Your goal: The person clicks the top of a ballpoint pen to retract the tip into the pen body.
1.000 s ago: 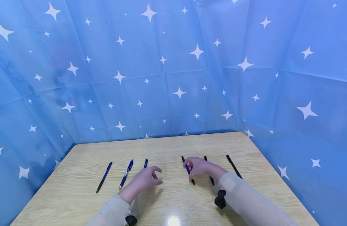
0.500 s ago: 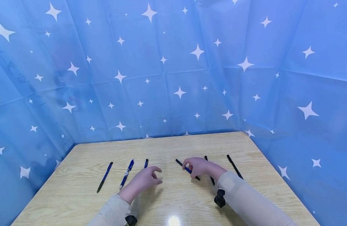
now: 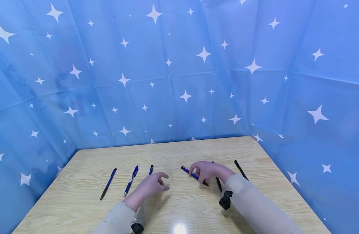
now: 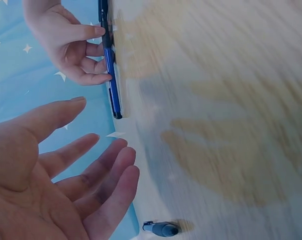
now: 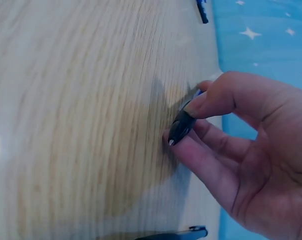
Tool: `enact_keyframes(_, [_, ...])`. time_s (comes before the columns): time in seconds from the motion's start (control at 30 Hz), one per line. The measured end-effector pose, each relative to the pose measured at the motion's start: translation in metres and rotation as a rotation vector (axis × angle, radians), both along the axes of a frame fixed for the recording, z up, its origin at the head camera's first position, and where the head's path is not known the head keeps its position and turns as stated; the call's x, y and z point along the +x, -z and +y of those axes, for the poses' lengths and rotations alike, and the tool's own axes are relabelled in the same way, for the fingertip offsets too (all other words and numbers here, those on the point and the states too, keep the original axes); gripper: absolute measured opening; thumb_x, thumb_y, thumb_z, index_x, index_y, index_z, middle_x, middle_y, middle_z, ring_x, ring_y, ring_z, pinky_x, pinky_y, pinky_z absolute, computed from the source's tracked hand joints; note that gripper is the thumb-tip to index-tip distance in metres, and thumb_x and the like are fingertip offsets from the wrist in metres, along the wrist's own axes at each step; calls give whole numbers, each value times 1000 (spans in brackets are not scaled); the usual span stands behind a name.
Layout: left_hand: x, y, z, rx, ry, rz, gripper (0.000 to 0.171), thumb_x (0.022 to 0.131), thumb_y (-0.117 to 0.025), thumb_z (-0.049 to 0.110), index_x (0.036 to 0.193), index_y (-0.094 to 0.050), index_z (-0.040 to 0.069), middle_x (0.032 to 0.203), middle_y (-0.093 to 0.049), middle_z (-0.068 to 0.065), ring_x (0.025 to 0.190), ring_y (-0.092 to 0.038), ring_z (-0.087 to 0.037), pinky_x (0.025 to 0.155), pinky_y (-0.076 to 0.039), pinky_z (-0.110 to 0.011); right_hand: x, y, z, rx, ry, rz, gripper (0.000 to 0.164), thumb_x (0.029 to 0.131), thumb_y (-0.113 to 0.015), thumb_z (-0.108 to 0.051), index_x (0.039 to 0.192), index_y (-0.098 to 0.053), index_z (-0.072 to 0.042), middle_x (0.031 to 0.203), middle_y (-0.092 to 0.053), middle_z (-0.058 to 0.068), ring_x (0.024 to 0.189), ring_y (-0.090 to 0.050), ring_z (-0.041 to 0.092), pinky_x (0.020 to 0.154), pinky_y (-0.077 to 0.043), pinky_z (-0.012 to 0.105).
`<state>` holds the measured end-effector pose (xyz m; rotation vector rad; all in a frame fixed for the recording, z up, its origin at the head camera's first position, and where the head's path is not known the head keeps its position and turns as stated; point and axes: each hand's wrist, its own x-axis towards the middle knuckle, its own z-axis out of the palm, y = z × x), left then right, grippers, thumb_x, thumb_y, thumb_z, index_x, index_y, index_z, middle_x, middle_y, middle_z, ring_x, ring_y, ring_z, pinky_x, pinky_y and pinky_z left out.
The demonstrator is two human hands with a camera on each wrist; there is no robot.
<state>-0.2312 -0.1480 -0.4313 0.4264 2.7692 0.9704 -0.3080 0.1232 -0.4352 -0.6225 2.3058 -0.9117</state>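
My right hand (image 3: 208, 171) pinches a pen with a blue barrel and black ends (image 3: 185, 169), thumb on one side and fingers on the other. The pen lies slanted, low over the table top; its metal tip points toward me in the right wrist view, where the black grip section (image 5: 181, 126) shows between thumb and fingers. To the left, my left hand (image 3: 151, 188) hovers over the table with relaxed, spread fingers and holds nothing. Partly hidden behind it is another blue pen (image 3: 151, 169).
On the wooden table (image 3: 179, 208), a blue-and-black pen (image 3: 108, 184) and a blue click pen (image 3: 131, 180) lie at the left. Two dark pens lie right: one (image 3: 218, 184) beside my right wrist, another (image 3: 240, 169) partly behind the sleeve. A starry blue curtain (image 3: 156, 97) surrounds the table.
The pen at my right hand has turned from a steep line to a flatter slant, its far end swinging left. The right hand has shifted slightly; the left has barely moved.
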Motion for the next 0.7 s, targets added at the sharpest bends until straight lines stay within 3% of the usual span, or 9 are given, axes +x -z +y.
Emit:
enact_keyframes(0.23, [-1,-3,5,18,-12,32,42,87,-74,21,125,-62,7,88,-62,0,77,-59,-17,68,-50,-39,3,3,8,-79,25,49,54,75,-63,16,120,-64,-13,94,-57,10,56,-43,17,49,-37,34])
enact_keyframes(0.47, [-10,-12,15,44,-17,89,41,89,-73,22,126,-62,9,88,-63,0,72,-58,-14,63,-49,-35,10,-3,11,-171,31,126,55,77,-62,15,125,-62,-12,101,-56,8,77,-60,22,57,-48,36])
enact_keyframes(0.7, [-17,-23,25,81,-35,121,43,90,-72,25,129,-60,11,88,-63,2,74,-59,-13,62,-50,-32,17,-12,10,-214,47,182,54,78,-63,14,125,-61,-13,100,-57,6,74,-62,21,59,-50,35])
